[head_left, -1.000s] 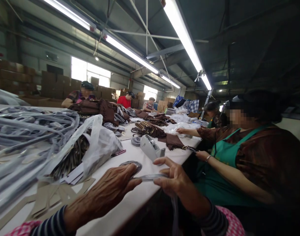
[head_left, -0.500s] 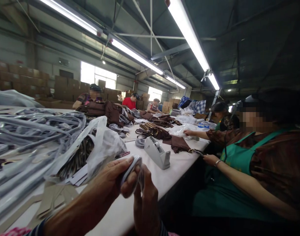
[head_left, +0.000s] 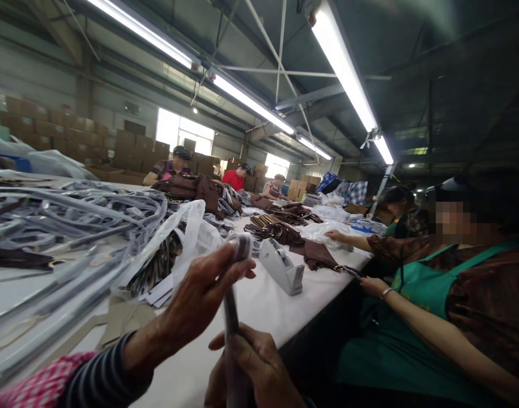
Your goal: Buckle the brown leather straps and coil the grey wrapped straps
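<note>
My left hand (head_left: 202, 286) is closed around the upper, coiled end of a plastic-wrapped strap (head_left: 231, 310), in front of the tape dispenser. The strap looks grey to dark under its clear film and runs down from the coil. Lower down, my right hand (head_left: 259, 360) pinches its hanging length between thumb and fingers. The grey tape dispenser (head_left: 280, 266) stands on the white table (head_left: 191, 362) just beyond my hands. Left of my left hand, a white plastic bag (head_left: 195, 226) lies open with many thin strips inside.
Grey plastic-wrapped straps (head_left: 93, 218) heap on the left. Brown fabric pieces (head_left: 323, 255) and brown straps with gold hardware (head_left: 272, 226) lie farther along. At right, a co-worker in a green apron (head_left: 429, 277) reaches over the table edge; other people sit beyond.
My left hand has risen with the coiled part, and my right hand has dropped lower. A straight length of strap now stretches between them. The view has shifted slightly left.
</note>
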Demonstrator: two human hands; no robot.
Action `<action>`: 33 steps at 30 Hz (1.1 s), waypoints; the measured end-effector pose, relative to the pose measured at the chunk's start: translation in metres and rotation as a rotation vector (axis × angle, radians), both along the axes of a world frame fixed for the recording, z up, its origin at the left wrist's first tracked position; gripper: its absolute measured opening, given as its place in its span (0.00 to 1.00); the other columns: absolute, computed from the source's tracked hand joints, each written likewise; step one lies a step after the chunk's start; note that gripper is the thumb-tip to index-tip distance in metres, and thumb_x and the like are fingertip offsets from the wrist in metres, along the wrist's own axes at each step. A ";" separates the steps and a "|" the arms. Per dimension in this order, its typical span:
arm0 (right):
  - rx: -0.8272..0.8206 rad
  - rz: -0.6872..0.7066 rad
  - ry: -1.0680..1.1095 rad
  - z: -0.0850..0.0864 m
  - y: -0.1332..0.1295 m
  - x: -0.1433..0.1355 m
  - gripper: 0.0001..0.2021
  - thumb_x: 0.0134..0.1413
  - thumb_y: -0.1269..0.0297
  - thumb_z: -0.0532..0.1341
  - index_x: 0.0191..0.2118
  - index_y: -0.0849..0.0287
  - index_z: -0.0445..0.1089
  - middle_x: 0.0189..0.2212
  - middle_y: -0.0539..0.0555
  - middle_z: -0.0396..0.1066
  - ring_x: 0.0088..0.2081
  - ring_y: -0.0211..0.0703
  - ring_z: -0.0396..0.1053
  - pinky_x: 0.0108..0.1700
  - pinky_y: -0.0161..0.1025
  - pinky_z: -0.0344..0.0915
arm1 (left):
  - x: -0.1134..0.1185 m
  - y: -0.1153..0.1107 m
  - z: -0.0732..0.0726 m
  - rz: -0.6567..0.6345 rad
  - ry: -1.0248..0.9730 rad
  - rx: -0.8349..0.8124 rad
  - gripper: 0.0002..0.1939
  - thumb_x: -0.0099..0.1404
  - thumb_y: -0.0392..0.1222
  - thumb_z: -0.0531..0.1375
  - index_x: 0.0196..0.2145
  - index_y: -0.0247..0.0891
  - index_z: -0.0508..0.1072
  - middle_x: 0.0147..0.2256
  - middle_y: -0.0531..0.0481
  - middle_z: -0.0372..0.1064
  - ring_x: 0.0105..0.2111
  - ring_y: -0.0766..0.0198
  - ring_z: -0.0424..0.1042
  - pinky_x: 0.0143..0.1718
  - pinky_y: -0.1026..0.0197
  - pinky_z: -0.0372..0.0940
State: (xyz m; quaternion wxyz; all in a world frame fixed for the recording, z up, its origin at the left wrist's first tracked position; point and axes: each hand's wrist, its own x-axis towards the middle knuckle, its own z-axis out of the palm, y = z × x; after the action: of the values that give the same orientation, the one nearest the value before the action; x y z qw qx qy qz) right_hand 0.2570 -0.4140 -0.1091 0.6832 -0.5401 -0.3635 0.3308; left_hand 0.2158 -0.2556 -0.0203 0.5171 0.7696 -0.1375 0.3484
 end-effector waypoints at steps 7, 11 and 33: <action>-0.037 -0.241 -0.127 0.082 -0.064 0.031 0.23 0.60 0.55 0.68 0.55 0.61 0.67 0.16 0.40 0.59 0.17 0.29 0.45 0.19 0.29 0.40 | 0.012 0.012 -0.024 0.142 -0.105 0.784 0.11 0.79 0.45 0.50 0.38 0.41 0.64 0.33 0.51 0.67 0.29 0.61 0.63 0.31 0.57 0.52; -0.052 -0.370 -0.354 0.117 -0.071 0.071 0.23 0.48 0.60 0.75 0.47 0.62 0.72 0.17 0.39 0.56 0.20 0.30 0.51 0.23 0.30 0.47 | 0.006 -0.004 -0.021 0.063 0.091 0.676 0.19 0.77 0.56 0.50 0.34 0.41 0.66 0.30 0.52 0.67 0.27 0.62 0.63 0.30 0.58 0.52; 0.150 -0.365 -0.199 0.004 -0.003 0.026 0.24 0.66 0.41 0.58 0.41 0.60 0.72 0.17 0.46 0.62 0.16 0.33 0.53 0.19 0.33 0.49 | -0.001 -0.042 0.048 -0.502 0.213 -0.770 0.09 0.67 0.41 0.64 0.40 0.32 0.77 0.35 0.46 0.74 0.31 0.64 0.73 0.38 0.60 0.70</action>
State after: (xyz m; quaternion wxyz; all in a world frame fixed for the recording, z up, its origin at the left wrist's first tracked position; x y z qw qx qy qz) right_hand 0.2826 -0.4171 -0.1048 0.7309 -0.5744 -0.3488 0.1187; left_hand 0.2148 -0.2979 0.0279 0.8443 0.4964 -0.1262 0.1573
